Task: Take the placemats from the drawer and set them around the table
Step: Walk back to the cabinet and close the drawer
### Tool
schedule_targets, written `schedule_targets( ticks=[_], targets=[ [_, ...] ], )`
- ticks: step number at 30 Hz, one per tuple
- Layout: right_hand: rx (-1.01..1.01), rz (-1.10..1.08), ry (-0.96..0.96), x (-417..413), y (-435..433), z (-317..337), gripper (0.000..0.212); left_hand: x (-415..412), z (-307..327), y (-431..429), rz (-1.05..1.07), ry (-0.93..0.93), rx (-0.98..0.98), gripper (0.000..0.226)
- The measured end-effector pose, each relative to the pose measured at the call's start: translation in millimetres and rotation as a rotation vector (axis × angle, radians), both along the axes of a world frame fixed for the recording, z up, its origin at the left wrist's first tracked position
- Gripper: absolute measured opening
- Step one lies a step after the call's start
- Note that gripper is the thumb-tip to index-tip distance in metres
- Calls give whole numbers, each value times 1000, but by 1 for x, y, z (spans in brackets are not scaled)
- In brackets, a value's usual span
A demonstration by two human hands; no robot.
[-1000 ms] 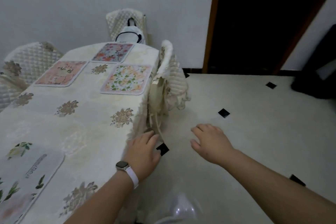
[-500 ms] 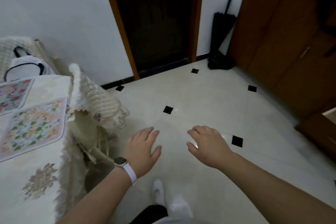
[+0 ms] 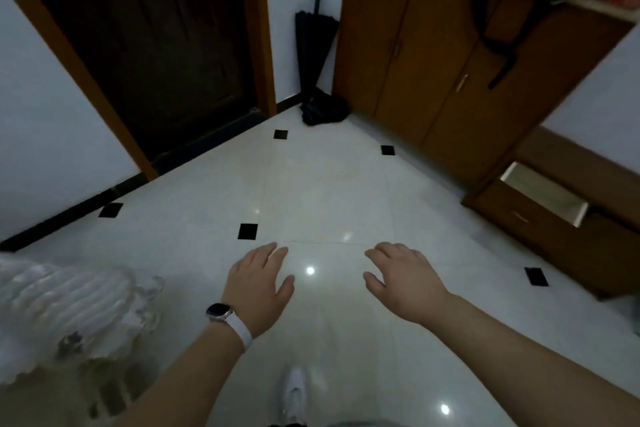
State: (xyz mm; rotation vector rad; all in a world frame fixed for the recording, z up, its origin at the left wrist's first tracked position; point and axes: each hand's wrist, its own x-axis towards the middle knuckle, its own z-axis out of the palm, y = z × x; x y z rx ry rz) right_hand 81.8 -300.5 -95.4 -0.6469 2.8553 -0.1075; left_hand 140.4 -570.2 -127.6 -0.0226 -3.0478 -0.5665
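Far left there's a blurry quilted chair cover (image 3: 65,308), with a dark door (image 3: 156,45) behind it. The left hand (image 3: 258,282), watch (image 3: 219,311) on the wrist, hangs palm down over the pale floor (image 3: 322,191), fingers loosely together and holding nothing. A white shoe (image 3: 293,392) pokes in at the bottom. The right hand (image 3: 403,277) is the same deal, fingers slightly curled and empty. An umbrella (image 3: 313,42) leans in the corner beside the cabinet (image 3: 415,45). On the right a drawer (image 3: 543,198) stands pulled open; can't tell if any placemats are inside.

White floor (image 3: 311,191), black diamond insets; brown cabinet (image 3: 426,55); white watch strap (image 3: 239,328).
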Motion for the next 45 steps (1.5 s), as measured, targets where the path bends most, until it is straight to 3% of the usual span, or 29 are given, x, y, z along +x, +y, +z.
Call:
schedule_targets(
  ticks=[17, 35, 45],
  targets=[
    [9, -583, 71, -42, 143, 7, 48, -195, 10, 160, -588, 63, 8, 49],
    [-111, -786, 61, -228, 391, -26, 47, -415, 43, 415, -841, 110, -190, 49],
    [-107, -886, 19, -282, 450, -39, 49, -502, 38, 489, -947, 110, -195, 49]
  ],
)
